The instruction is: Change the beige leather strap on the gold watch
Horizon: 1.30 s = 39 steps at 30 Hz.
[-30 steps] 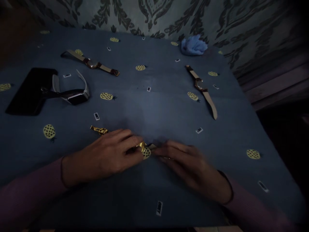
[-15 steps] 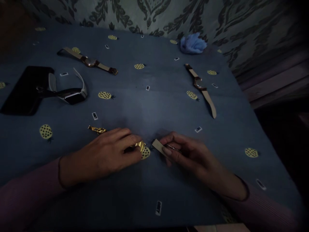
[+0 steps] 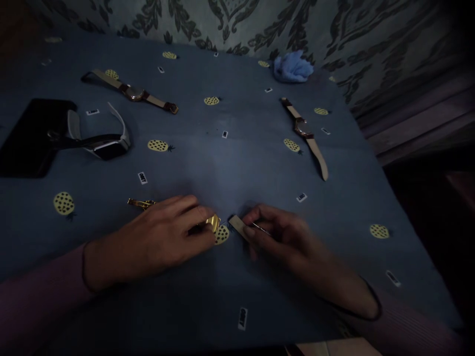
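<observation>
Rolled thumb-up since earlier, the right hand (image 3: 287, 240) is pinching a pale strip (image 3: 239, 226); beside it, the left hand (image 3: 159, 232) is gripping a gold band (image 3: 213, 223).

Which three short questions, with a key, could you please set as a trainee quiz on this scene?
1. Multiple choice: what does the left hand partly cover?
A) a flat black rectangular slab
B) a shiny gold-coloured metal band
C) a white-strapped rectangular smartwatch

2. True or false: the crumpled blue cloth lies near the patterned wall.

3. Count: how many round-faced watches with beige-and-brown straps lie untouched on the blue pineapple-print tablecloth?

Key: 1. B; 2. True; 3. Two.
</observation>
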Available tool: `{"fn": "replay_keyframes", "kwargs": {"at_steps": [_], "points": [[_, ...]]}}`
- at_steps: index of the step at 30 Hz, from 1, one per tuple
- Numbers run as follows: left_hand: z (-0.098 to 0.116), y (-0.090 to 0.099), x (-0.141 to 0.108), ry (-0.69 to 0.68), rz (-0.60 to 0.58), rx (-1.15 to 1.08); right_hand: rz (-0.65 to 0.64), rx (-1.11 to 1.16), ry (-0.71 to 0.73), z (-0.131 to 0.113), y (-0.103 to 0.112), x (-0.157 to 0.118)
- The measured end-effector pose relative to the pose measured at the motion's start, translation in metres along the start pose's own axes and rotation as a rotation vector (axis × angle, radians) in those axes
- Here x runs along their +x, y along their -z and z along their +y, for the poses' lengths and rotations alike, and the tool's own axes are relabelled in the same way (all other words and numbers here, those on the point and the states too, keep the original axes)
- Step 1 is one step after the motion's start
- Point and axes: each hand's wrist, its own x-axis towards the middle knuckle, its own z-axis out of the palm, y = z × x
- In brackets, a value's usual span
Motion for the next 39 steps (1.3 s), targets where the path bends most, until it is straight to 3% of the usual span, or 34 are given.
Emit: {"fn": "replay_keyframes", "kwargs": {"at_steps": [18, 29, 34, 39], "points": [[0.001, 0.001, 0.000, 0.008, -0.009, 0.021, -0.002, 0.042, -0.021, -0.002, -0.004, 0.002], [0.002, -0.005, -0.003, 0.025, 0.076, 0.026, 0.013, 0.092, -0.092, -0.006, -0.010, -0.001], [0.001, -0.005, -0.003, 0.017, 0.015, 0.011, 0.016, 0.108, -0.118, -0.006, -0.010, -0.006], [0.001, -0.006, -0.003, 0.036, 0.033, -0.003, 0.013, 0.136, -0.121, -0.006, -0.011, -0.006]]}}
